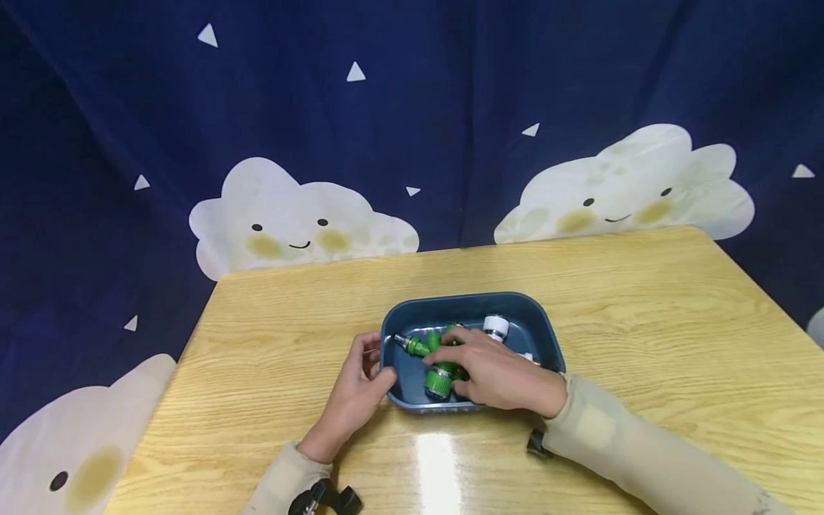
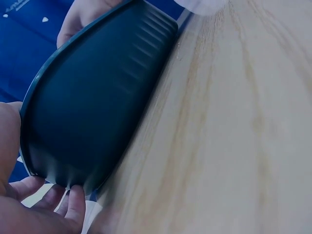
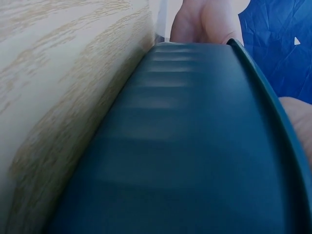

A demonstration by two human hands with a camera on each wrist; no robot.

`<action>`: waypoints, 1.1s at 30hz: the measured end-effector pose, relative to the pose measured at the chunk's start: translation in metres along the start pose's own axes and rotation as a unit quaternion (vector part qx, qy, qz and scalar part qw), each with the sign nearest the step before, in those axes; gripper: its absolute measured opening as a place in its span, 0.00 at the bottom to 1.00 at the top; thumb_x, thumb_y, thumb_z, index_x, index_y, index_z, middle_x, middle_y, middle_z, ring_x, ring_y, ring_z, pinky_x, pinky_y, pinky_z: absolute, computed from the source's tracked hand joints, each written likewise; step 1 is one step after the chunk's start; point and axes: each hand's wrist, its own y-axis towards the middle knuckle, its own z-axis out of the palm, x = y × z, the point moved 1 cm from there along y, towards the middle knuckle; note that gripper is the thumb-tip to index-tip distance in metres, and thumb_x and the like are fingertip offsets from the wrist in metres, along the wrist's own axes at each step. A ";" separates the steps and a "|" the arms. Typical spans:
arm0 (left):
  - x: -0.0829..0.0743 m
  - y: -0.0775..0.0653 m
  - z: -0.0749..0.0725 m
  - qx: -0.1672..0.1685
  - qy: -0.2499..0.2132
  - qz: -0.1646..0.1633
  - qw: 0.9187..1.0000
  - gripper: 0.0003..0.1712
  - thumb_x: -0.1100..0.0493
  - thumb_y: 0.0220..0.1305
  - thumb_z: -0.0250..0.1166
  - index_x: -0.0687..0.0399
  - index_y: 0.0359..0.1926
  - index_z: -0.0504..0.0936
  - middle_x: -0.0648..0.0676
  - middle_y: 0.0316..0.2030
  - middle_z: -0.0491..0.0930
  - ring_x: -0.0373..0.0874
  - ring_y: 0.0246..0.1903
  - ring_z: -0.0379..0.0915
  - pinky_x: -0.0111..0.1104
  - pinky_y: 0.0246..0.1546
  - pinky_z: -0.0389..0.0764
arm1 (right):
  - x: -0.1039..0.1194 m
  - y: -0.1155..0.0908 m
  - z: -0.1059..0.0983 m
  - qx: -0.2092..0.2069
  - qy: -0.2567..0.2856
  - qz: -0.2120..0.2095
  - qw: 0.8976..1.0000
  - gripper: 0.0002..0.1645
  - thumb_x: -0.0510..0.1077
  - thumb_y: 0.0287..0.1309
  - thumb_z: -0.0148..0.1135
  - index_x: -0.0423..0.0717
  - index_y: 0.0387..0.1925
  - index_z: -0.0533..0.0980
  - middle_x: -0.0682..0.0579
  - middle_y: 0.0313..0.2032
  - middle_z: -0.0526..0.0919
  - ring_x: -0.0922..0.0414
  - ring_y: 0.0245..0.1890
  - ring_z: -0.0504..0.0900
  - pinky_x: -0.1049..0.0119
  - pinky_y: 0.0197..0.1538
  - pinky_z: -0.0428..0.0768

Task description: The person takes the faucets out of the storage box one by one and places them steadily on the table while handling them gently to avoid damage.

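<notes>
A dark blue plastic bin (image 1: 404,379) with rounded corners stands on the wooden table and holds several garden-hose fittings. My left hand (image 1: 360,386) grips its left end, thumb over the rim and fingers against the outer wall; the left wrist view shows these fingers (image 2: 75,204) on the wall. Inside the bin, my right hand (image 1: 496,368) reaches over a green hose fitting (image 1: 438,383) with a ribbed collar. Its fingers and thumb are bent around the green pieces; whether they pinch one is hidden. A green connector (image 1: 415,346) with a metallic tip lies by the left wall.
A white ribbed fitting (image 1: 496,326) lies at the bin's back right, with another white piece (image 1: 529,357) partly behind my right wrist. The wooden table (image 1: 277,322) extends around the bin. A dark blue curtain (image 1: 450,107) with clouds hangs behind it.
</notes>
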 end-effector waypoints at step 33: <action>0.000 -0.001 0.001 0.003 -0.007 0.000 1.000 0.33 0.67 0.61 0.59 0.58 0.69 0.66 0.64 0.63 0.73 0.56 0.63 0.75 0.25 0.49 0.79 | 0.001 0.000 0.002 -0.066 -0.063 -0.071 0.993 0.24 0.30 0.56 0.66 0.55 0.51 0.87 0.52 0.49 0.86 0.56 0.47 0.83 0.57 0.49 0.84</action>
